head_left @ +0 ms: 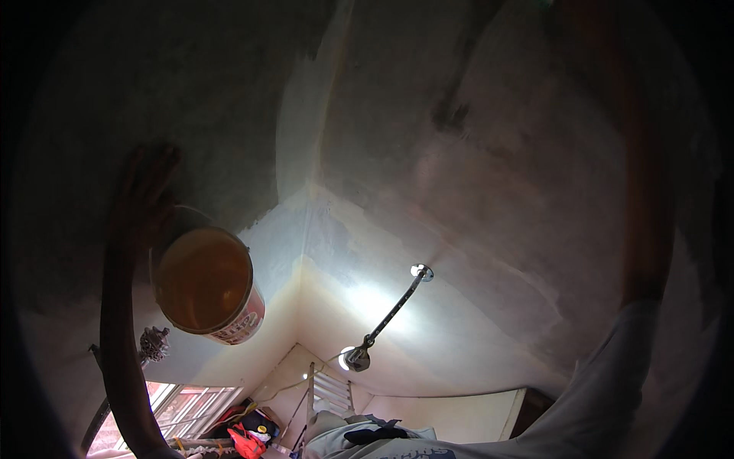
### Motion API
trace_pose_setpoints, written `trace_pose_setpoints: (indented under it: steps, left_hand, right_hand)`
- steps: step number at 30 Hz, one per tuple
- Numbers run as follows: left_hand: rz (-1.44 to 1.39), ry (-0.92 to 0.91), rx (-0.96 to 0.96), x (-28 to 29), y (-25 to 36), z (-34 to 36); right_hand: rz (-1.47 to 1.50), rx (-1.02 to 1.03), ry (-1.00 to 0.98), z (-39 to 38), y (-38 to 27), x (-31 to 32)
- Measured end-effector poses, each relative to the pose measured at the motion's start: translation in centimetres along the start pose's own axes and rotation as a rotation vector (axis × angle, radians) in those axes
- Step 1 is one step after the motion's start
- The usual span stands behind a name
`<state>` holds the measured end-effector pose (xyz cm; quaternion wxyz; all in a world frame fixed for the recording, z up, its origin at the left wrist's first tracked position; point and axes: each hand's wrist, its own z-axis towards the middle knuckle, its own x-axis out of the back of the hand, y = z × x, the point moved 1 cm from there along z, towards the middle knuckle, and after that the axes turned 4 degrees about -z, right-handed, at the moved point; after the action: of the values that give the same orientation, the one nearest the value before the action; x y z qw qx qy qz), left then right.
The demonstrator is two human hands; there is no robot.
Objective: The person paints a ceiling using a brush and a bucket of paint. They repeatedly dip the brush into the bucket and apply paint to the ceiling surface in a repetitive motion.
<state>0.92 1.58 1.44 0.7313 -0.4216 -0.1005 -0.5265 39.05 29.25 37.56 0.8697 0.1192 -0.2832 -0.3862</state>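
My left hand (149, 187) has its fingers stretched out against the shadowed plaster (229, 115). Just below it is a bucket (204, 275) with a brownish inside and a printed side; its wire handle runs up near my fingers, and I cannot tell whether they touch it. My right arm (642, 222) reaches up along the right side to the top edge, where my right hand (577, 23) is dark and indistinct. A small green item (547, 4) shows at that edge; I cannot make out if it is held.
A rod fixture (394, 314) with round chrome ends crosses the plaster. A decorative metal fitting (154, 344) sits behind my left forearm. Lower down are a barred window (191, 409), a ladder (329, 390), a red-and-black bundle (248, 432), cords and a pale panel (451, 413).
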Motion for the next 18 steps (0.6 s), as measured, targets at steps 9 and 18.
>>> trace_pose_setpoints:
  steps: [9,18]
  left_hand:
    - [0.059,0.004,0.001,-0.5,0.1,-0.4]
    - [0.033,-0.061,0.035,-0.5,0.1,-0.7]
  right_hand:
    - [-0.477,0.549,0.134,-4.0,-1.3,-4.3]
    - [-0.105,0.605,0.044,-17.6,-5.3,-13.0]
